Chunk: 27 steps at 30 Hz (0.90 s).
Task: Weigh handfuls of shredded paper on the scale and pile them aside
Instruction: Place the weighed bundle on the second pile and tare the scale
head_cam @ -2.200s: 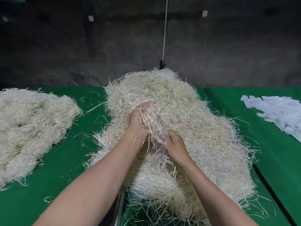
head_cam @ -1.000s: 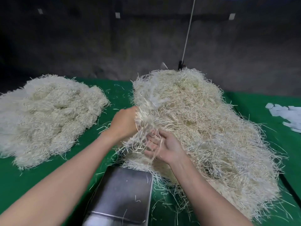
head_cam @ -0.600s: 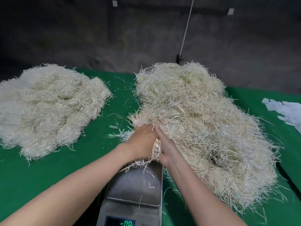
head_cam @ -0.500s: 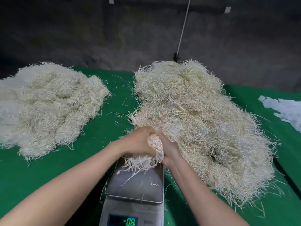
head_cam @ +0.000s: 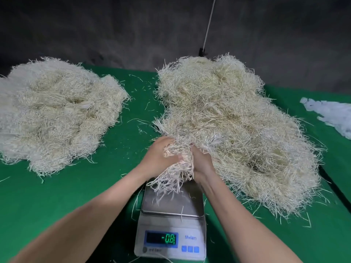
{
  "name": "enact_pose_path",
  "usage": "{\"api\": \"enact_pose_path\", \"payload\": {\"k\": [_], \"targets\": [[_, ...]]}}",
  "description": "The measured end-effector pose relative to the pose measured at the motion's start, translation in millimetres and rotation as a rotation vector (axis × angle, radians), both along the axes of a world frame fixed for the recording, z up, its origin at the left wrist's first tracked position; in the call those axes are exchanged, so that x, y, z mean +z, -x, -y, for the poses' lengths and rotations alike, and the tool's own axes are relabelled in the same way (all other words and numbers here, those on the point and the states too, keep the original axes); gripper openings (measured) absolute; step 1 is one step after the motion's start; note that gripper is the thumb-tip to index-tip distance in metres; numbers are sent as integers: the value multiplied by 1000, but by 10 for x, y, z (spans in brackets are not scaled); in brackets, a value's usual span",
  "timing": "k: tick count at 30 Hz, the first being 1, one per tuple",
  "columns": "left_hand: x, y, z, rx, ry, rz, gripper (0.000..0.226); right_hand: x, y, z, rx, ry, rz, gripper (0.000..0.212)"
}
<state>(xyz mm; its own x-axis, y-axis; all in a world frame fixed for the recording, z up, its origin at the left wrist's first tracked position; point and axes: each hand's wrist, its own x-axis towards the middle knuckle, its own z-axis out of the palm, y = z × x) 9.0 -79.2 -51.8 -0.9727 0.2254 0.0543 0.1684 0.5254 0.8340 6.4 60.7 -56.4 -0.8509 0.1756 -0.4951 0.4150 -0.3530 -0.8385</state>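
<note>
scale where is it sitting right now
In the head view the scale sits low centre on the green table, under the handful held by the left hand and right hand, beside the big pile's near left edge.

Even light brightens the table (head_cam: 57, 196); the wall (head_cam: 114, 25) behind it is dim; the scale (head_cam: 171, 224) display glows; edges curve.

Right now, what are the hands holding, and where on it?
One handful of shredded paper, squeezed at its middle between left hand and right hand; its ends dangle over the scale.
</note>
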Motion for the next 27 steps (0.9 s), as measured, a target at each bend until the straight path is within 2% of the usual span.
{"api": "enact_pose_path", "payload": {"k": [1, 4, 5, 7, 9, 12, 14, 15, 18, 21, 24, 27], "targets": [[-17, 22, 8, 45, 9, -58, 64, 9, -10, -36, 46, -25, -18, 47], [-97, 85, 67, 64, 8, -43, 55, -60, -56, -299, 146, -247, -89, 104], [-142, 85, 74, 48, 7, -15, 53, -95, -96, -386, 173, -321, -149, 111], [-257, 39, 39, -17, 20, 15, 48, -203, -205, -503, 334, -498, -276, 105], [-401, -14, -34, -85, 4, 40, 46, -346, -300, -534, 503, -701, -305, 88], [-546, -58, -40, -76, 139, 128, 64, -543, -366, -535, 524, -934, -281, 65], [-581, -40, 55, -60, 298, 146, 64, -602, -401, -535, 525, -985, -285, 57], [-584, -23, 112, -71, 313, 150, 58, -623, -400, -547, 520, -996, -292, 54], [-542, -9, 226, -37, 164, 158, 11, -629, -411, -585, 509, -1013, -319, 49], [-581, -61, 227, 33, 190, 124, 26, -623, -422, -585, 545, -1026, -346, 47], [-636, -145, 206, 68, 242, 88, 19, -619, -452, -578, 590, -1076, -347, 48], [-617, -203, 198, 144, 166, 31, 20, -612, -502, -603, 622, -1050, -336, 52]]}}
